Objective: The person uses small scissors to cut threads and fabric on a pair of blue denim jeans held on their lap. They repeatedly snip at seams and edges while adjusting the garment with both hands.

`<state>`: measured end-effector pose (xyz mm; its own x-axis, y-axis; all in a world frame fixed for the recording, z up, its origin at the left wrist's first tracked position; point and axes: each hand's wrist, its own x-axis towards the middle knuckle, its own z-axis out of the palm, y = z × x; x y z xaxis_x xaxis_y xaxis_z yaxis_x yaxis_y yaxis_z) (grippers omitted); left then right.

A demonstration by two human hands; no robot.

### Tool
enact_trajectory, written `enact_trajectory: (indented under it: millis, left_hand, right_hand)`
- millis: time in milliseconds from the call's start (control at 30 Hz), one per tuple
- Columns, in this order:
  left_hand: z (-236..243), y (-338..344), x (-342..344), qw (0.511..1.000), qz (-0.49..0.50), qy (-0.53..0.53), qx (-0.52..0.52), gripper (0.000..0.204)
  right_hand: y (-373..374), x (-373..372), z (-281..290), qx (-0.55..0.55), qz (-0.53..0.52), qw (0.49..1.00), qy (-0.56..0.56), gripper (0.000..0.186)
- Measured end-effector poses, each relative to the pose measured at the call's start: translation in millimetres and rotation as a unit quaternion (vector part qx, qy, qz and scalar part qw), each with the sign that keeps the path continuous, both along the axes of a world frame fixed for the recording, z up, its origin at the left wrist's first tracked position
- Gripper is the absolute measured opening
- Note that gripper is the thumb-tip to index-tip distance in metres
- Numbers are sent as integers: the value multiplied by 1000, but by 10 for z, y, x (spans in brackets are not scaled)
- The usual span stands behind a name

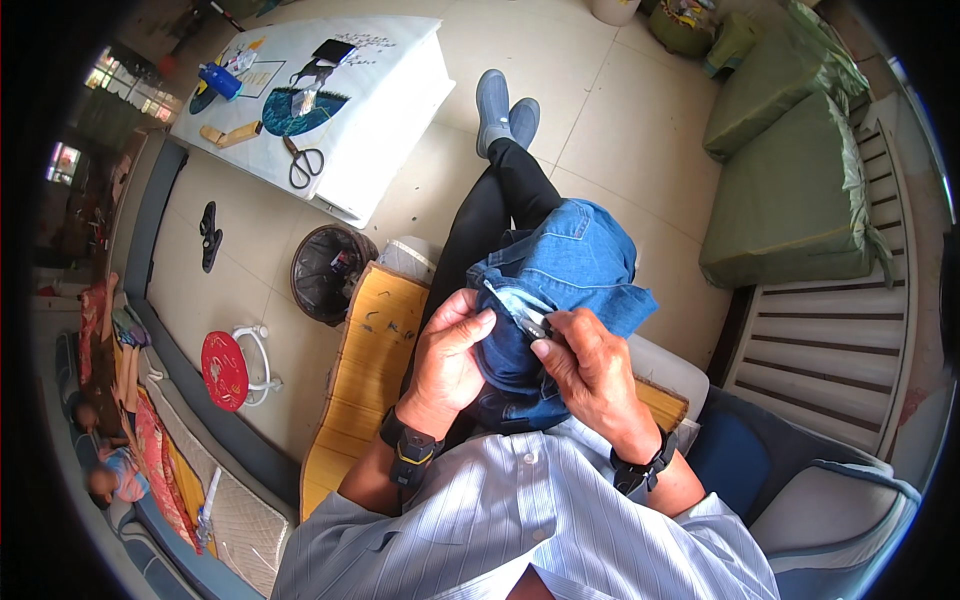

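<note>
A pair of blue jeans (585, 250) lies bunched across my lap. My left hand (447, 355) is closed on a turned-back edge of the denim, pinched between thumb and fingers, with the paler inner side showing. My right hand (592, 372) is closed at the same spot, its thumb and forefinger around a small black object (537, 328) pressed against the denim. Most of that object is covered by the fingers, so its kind cannot be made out. Both hands almost meet over the fabric.
A white-topped table (390, 90) carries scissors (303, 162) and a blue bottle (220, 80). A black-lined bin (325, 275) and a red-topped stool (225, 370) stand at the left. Two people (128, 478) are on a sofa there. Green-covered cushions (785, 195) are at the right.
</note>
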<state>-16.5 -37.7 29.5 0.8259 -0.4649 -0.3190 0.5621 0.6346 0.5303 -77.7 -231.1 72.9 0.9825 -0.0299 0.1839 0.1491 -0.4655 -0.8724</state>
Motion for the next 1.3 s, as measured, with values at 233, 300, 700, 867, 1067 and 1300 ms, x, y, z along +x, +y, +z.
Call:
enact_trajectory:
  millis: [233, 300, 700, 867, 1067, 1300]
  left_hand:
    - [2, 34, 17, 1000, -5, -10, -3, 15]
    - [12, 38, 18, 1000, -3, -9, -3, 16]
    - [-13, 21, 12, 999, 13, 31, 3, 13]
    - [-14, 24, 3, 999, 18, 28, 17, 12]
    - [-5, 13, -2, 999, 21, 20, 15, 11]
    - [-38, 22, -5, 999, 20, 24, 9, 11]
  right_hand:
    - [-19, 1, -15, 87, -11, 993, 78, 24]
    - [-17, -1, -20, 101, -13, 991, 81, 24]
    - [-21, -55, 84, 72, 10, 993, 88, 23]
    - [-9, -9, 94, 30, 28, 997, 71, 22]
    - [-2, 15, 44, 28, 30, 997, 61, 21]
    - [15, 18, -7, 59, 19, 996, 68, 18]
